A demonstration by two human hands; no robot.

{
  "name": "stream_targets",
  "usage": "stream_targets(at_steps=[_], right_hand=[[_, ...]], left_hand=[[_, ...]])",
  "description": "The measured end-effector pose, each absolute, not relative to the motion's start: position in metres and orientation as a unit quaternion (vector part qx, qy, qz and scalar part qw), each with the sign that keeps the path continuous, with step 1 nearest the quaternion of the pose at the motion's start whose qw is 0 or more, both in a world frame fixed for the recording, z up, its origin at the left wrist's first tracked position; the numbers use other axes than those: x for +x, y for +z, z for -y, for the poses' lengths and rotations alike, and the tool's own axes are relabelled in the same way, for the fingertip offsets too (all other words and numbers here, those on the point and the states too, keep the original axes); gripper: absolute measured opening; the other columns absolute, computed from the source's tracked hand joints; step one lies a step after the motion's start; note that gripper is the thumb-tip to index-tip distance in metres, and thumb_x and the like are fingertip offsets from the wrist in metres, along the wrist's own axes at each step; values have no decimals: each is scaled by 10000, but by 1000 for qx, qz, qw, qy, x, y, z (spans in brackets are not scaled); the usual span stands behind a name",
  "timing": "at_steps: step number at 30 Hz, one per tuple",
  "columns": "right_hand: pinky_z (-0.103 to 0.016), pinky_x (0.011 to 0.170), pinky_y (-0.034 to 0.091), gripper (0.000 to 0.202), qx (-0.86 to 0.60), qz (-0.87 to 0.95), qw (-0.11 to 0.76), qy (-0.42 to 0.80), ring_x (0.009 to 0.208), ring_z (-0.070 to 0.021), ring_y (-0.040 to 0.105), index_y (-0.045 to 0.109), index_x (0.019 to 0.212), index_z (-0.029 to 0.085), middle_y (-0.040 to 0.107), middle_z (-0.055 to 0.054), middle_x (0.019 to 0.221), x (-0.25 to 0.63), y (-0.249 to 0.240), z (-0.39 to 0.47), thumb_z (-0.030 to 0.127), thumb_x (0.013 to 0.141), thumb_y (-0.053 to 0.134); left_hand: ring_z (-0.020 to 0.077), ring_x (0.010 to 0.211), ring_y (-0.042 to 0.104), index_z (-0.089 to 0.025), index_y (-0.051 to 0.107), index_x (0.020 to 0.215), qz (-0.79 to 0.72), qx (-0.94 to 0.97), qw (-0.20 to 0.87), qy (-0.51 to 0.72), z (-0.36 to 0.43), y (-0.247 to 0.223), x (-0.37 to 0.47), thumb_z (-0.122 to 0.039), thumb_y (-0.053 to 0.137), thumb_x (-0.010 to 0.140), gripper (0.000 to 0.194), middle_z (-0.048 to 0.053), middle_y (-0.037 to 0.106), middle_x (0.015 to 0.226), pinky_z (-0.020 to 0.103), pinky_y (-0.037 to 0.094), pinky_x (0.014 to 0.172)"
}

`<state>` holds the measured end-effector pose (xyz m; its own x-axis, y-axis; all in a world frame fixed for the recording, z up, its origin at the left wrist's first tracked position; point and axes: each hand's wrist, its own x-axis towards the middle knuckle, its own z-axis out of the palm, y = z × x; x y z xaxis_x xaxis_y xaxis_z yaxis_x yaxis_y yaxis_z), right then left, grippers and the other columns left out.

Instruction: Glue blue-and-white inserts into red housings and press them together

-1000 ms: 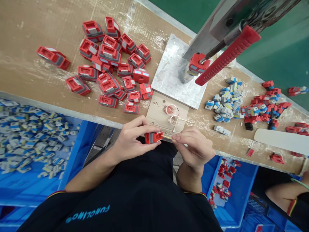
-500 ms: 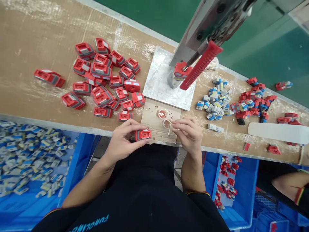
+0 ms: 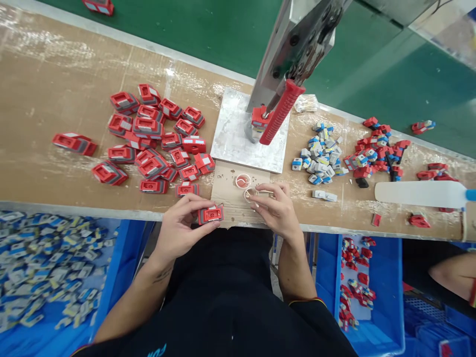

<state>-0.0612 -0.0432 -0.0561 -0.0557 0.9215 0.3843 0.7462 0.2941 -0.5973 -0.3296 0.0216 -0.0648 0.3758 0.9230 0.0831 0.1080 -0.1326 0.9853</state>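
My left hand (image 3: 182, 225) grips a red and grey toy vehicle part (image 3: 211, 214) between thumb and fingers, its hollow side turned up, above the front edge of the table. Pinched in my right hand (image 3: 275, 206) is a thin cotton swab, mostly hidden by the fingers now. The fingertips are over a small clear cup (image 3: 250, 194). Just behind it stands a second small cup (image 3: 243, 181) with red liquid inside. Both cups rest on a stained piece of cardboard (image 3: 226, 191).
A hand press with a red handle (image 3: 282, 111) stands on a metal plate (image 3: 232, 129), a red toy part under it. Red parts (image 3: 148, 126) lie left; grey-blue parts (image 3: 322, 153) and a white bottle (image 3: 420, 194) lie right. Blue bins (image 3: 128, 253) flank me.
My right hand has come down over the nearer cup with the swab. My left hand still holds the red part. The whole view has shifted somewhat as the head moved.
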Motion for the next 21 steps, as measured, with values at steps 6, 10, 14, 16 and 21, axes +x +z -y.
stream_targets(at_steps=[6, 10, 14, 16, 21], right_hand=[[-391, 795, 603, 303, -651, 557, 508, 85, 862, -220, 723, 778, 1206, 285, 762, -24, 924, -14, -54, 86, 291, 907, 833], [-320, 633, 528, 291, -731, 430, 530, -16, 580, -155, 591, 795, 1039, 233, 656, 46, 666, 24, -60, 122, 413, 835, 898], [-338, 675, 537, 289, -800, 442, 401, -59, 674, -179, 622, 799, 993, 210, 740, -18, 783, 43, -62, 140, 481, 894, 818], [-346, 679, 539, 302, -821, 442, 352, -78, 676, -187, 623, 804, 961, 206, 733, -32, 778, 51, -63, 141, 502, 953, 742], [-463, 889, 561, 300, -814, 527, 235, -64, 980, -289, 656, 822, 1157, 247, 764, -113, 1102, 71, -68, 122, 441, 938, 757]], left_hand=[[178, 810, 737, -241, 838, 1026, -410, 641, 514, 396, -21, -69, -335, -286, 902, 810, 230, 34, 756, 938, 286, 646, 704], [172, 797, 731, -247, 829, 1040, -401, 647, 512, 398, -22, -71, -335, -276, 893, 827, 224, 26, 746, 932, 278, 641, 690], [175, 801, 729, -278, 825, 1103, -374, 659, 514, 402, -22, -70, -330, -238, 873, 860, 250, 17, 727, 934, 281, 636, 686], [180, 807, 729, -300, 823, 1124, -359, 661, 517, 409, -22, -69, -329, -227, 864, 875, 263, 17, 720, 944, 290, 639, 683], [173, 824, 741, -309, 820, 1145, -355, 652, 539, 398, -20, -69, -328, -227, 870, 877, 285, 18, 733, 969, 277, 649, 699]])
